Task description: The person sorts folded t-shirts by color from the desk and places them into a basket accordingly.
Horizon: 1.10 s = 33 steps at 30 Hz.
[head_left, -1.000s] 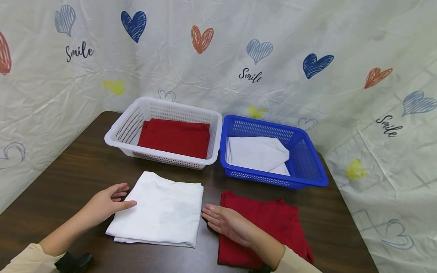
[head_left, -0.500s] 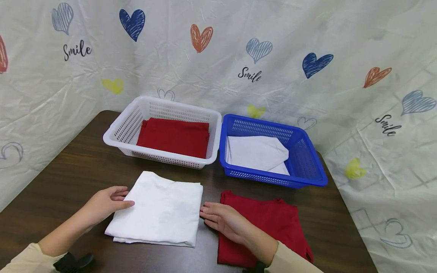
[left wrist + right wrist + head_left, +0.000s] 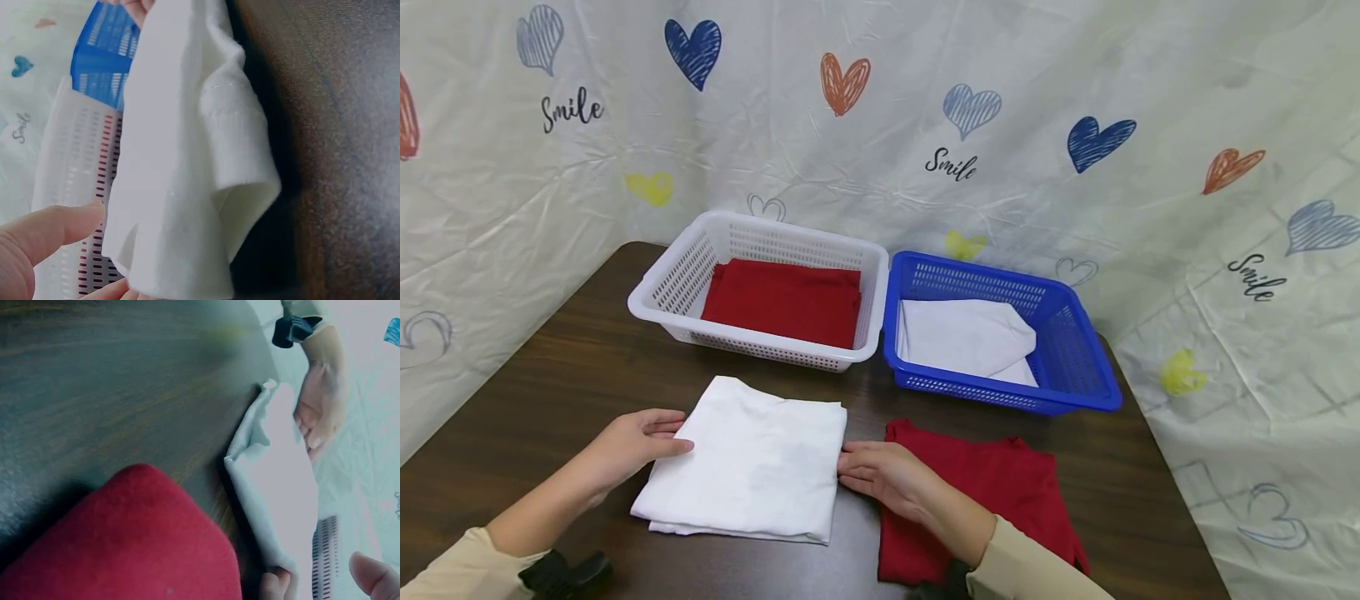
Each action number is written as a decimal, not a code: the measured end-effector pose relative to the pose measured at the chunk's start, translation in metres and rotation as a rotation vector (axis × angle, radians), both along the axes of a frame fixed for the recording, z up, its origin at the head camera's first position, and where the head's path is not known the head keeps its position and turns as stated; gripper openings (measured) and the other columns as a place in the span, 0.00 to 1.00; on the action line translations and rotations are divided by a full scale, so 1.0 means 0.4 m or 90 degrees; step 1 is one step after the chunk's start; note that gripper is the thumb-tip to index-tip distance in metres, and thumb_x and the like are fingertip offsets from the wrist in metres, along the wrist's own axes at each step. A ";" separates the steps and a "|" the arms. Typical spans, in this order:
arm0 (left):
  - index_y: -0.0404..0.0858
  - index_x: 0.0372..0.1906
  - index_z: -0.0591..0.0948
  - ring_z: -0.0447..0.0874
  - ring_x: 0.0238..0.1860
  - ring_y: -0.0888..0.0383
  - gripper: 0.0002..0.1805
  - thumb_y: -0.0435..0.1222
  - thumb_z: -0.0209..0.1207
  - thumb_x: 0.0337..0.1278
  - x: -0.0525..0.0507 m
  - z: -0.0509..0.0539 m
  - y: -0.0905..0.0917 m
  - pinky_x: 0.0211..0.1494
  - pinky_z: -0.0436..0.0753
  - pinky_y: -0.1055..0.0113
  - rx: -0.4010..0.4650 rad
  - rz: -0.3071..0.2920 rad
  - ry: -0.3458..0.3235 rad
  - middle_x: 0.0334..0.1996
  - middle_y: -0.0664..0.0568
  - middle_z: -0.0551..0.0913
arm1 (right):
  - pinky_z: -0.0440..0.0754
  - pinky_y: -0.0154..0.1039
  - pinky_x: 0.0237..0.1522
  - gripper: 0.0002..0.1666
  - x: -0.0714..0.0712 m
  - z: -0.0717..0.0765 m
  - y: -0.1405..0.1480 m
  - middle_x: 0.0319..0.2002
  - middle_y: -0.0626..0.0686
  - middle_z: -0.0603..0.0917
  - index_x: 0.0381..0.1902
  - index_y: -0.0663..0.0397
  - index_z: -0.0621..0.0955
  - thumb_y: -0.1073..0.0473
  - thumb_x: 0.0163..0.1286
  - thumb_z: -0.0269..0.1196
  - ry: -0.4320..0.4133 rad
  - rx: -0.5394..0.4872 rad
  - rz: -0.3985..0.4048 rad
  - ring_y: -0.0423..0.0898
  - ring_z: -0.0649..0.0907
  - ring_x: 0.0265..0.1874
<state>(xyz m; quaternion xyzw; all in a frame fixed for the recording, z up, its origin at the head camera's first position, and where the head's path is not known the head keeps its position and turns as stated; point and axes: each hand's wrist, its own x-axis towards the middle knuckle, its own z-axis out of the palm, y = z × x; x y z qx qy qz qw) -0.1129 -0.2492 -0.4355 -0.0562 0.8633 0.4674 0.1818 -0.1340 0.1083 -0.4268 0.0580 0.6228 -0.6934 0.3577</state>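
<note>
A folded white garment, apparently a shirt [image 3: 752,471], lies flat on the dark wooden table. At its left edge is my left hand [image 3: 638,446]; the thumb [image 3: 69,228] stays apart from the fingers, whose tips reach low at the cloth's side in the left wrist view. My right hand [image 3: 887,477] touches the opposite edge with extended fingers. In the right wrist view its fingertips [image 3: 275,584] meet the white fabric, while the thumb [image 3: 372,575] stands away. Partly under my right forearm lies a folded red shirt [image 3: 1000,492].
Behind the white garment stands a white basket [image 3: 752,336] with folded red cloth [image 3: 782,304] inside. Beside it, a blue basket [image 3: 1071,354] contains folded white cloth [image 3: 962,337]. A curtain printed with hearts [image 3: 692,52] hangs behind the table [image 3: 565,350].
My right hand has shifted slightly left, up to the white shirt's right edge. The left hand has barely moved, and the clothes and baskets stay put.
</note>
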 end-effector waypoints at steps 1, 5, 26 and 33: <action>0.21 0.67 0.67 0.77 0.63 0.36 0.42 0.48 0.66 0.60 -0.001 0.000 0.000 0.60 0.82 0.49 0.004 -0.001 -0.003 0.63 0.28 0.75 | 0.72 0.52 0.70 0.33 -0.002 -0.001 -0.002 0.47 0.56 0.85 0.69 0.77 0.63 0.65 0.71 0.57 -0.002 0.001 -0.002 0.41 0.84 0.44; 0.22 0.67 0.67 0.77 0.63 0.37 0.40 0.47 0.64 0.62 -0.006 -0.003 -0.002 0.61 0.81 0.47 0.041 0.006 -0.028 0.63 0.29 0.75 | 0.71 0.54 0.70 0.33 -0.009 -0.002 -0.011 0.54 0.61 0.82 0.69 0.77 0.63 0.65 0.71 0.57 -0.018 0.007 -0.010 0.44 0.83 0.46; 0.22 0.70 0.64 0.79 0.54 0.54 0.40 0.43 0.63 0.63 -0.029 -0.021 -0.016 0.68 0.77 0.49 0.173 0.019 -0.113 0.66 0.29 0.70 | 0.71 0.53 0.71 0.36 -0.032 -0.017 -0.044 0.59 0.60 0.77 0.71 0.65 0.60 0.59 0.72 0.59 -0.093 -0.012 -0.013 0.49 0.79 0.54; 0.22 0.68 0.64 0.81 0.49 0.58 0.38 0.42 0.63 0.63 -0.029 -0.018 -0.013 0.55 0.84 0.65 0.208 0.025 -0.111 0.59 0.38 0.78 | 0.76 0.49 0.68 0.27 -0.036 -0.032 -0.047 0.52 0.54 0.82 0.64 0.63 0.68 0.58 0.72 0.59 -0.080 -0.026 -0.001 0.43 0.82 0.47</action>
